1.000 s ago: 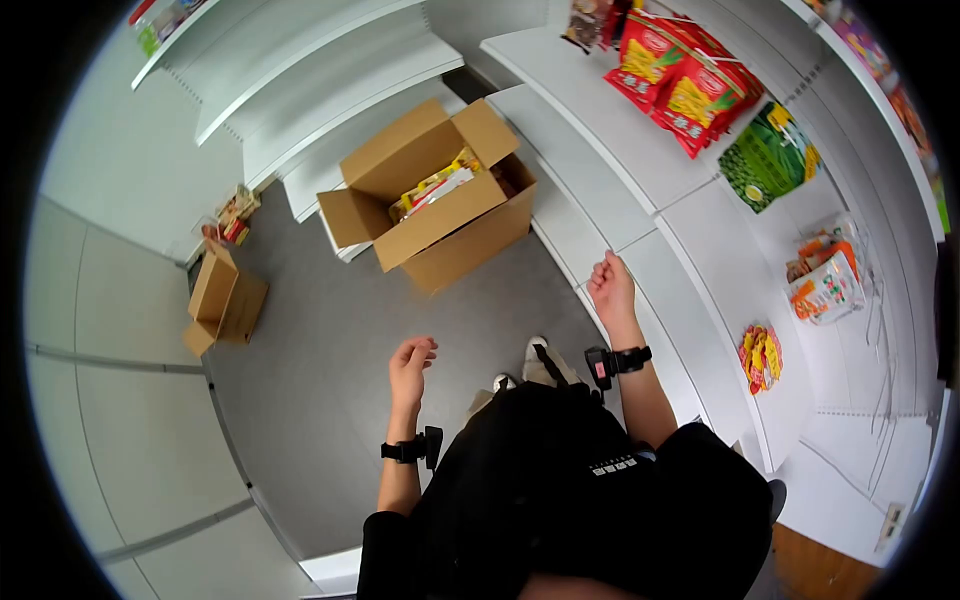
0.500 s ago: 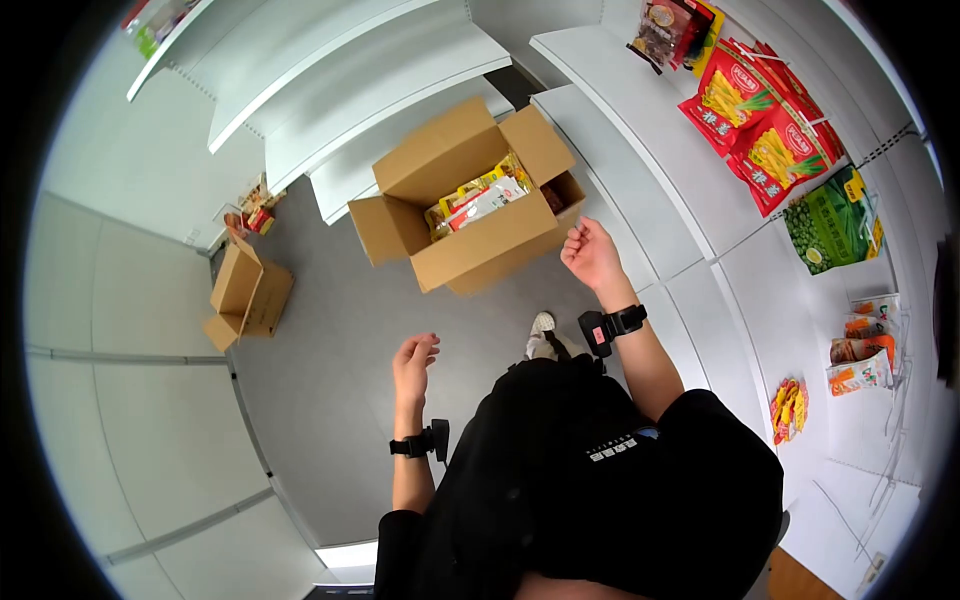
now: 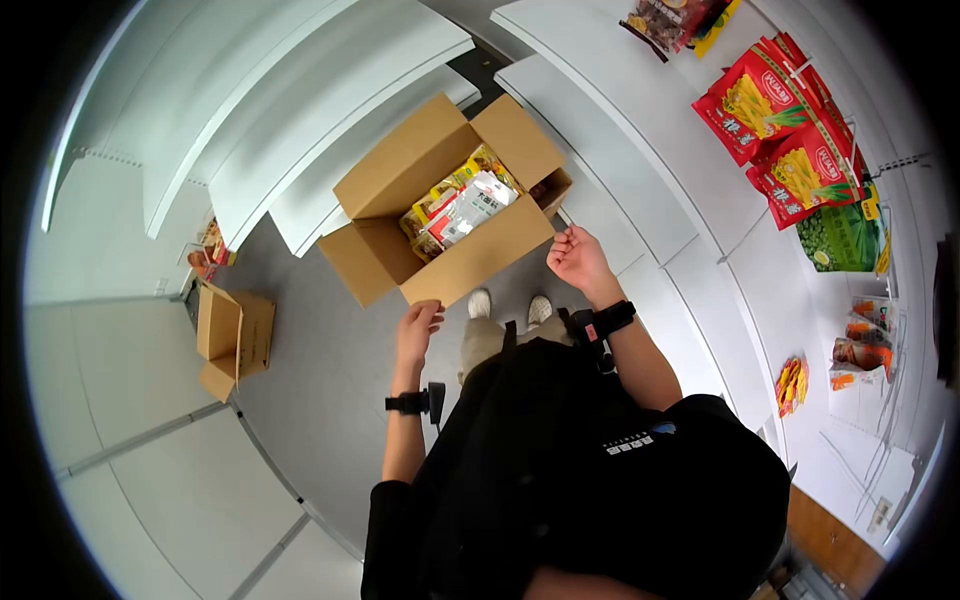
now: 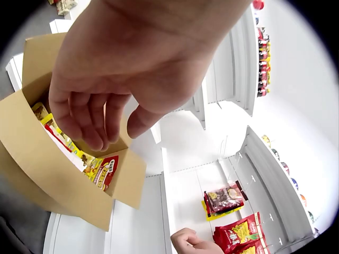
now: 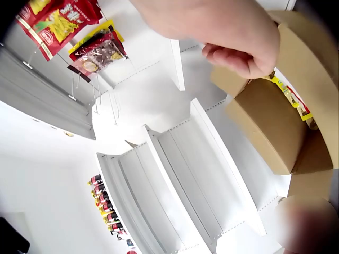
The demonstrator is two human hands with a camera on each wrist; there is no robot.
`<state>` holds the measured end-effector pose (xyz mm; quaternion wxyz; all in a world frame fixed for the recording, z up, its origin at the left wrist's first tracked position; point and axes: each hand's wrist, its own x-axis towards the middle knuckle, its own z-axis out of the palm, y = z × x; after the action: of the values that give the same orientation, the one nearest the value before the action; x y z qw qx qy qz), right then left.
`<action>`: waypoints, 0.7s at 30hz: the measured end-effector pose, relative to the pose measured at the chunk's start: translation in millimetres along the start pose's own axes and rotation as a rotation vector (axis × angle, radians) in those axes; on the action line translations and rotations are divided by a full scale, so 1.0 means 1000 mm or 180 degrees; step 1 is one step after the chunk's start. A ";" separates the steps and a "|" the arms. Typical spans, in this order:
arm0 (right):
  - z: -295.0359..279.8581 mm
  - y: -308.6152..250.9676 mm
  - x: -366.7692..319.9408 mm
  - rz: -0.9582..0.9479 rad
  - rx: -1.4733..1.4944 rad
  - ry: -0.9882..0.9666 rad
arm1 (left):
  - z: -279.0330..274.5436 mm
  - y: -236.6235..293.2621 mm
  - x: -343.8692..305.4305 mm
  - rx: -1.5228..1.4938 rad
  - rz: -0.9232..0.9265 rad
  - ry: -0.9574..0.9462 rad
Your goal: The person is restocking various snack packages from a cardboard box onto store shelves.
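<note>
An open cardboard box [image 3: 470, 255] full of snack packets [image 3: 462, 207] stands on the grey floor before white shelves. My left hand [image 3: 425, 315] hovers at the box's near wall, fingers loosely bent and holding nothing; the left wrist view shows the left hand [image 4: 114, 124] above the box [image 4: 58, 174] and its packets [image 4: 103, 170]. My right hand [image 3: 565, 245] is beside the box's right corner, fingers curled in, nothing in it. In the right wrist view the right hand [image 5: 233, 58] is a loose fist above the box [image 5: 280, 127].
White shelves [image 3: 620, 130] run along the right with red snack bags [image 3: 790, 130], a green bag [image 3: 845, 238] and smaller packets [image 3: 792, 385]. More white shelves [image 3: 300, 120] stand behind the box. A small open carton [image 3: 235, 338] sits on the floor at the left.
I have stepped up to the box, which now lies right before my feet. Both hands have come close to it, and the right hand's fingers have curled tighter.
</note>
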<state>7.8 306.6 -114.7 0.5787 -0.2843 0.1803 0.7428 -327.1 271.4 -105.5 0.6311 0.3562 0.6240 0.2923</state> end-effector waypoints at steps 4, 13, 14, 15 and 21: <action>0.004 0.009 -0.001 -0.0427 0.0219 0.0294 | -0.014 0.010 0.080 0.0229 -0.0090 -0.0468; -0.004 0.049 0.017 -0.0903 0.0681 0.0765 | -0.023 0.007 0.271 0.0442 -0.1220 -0.0809; -0.005 0.052 0.023 -0.0916 0.0693 0.0818 | -0.021 0.006 0.287 0.0458 -0.1205 -0.0877; -0.004 0.054 0.030 -0.0924 0.0708 0.0868 | -0.020 -0.001 0.308 0.0800 -0.0958 -0.0912; 0.004 0.072 0.052 -0.0870 0.0778 0.1100 | -0.014 -0.055 0.399 0.1865 -0.0281 -0.0708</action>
<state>-71.2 328.9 -149.1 0.6645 -0.3567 0.3249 0.5706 -325.2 565.3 -381.0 0.5781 0.5252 0.6237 0.0316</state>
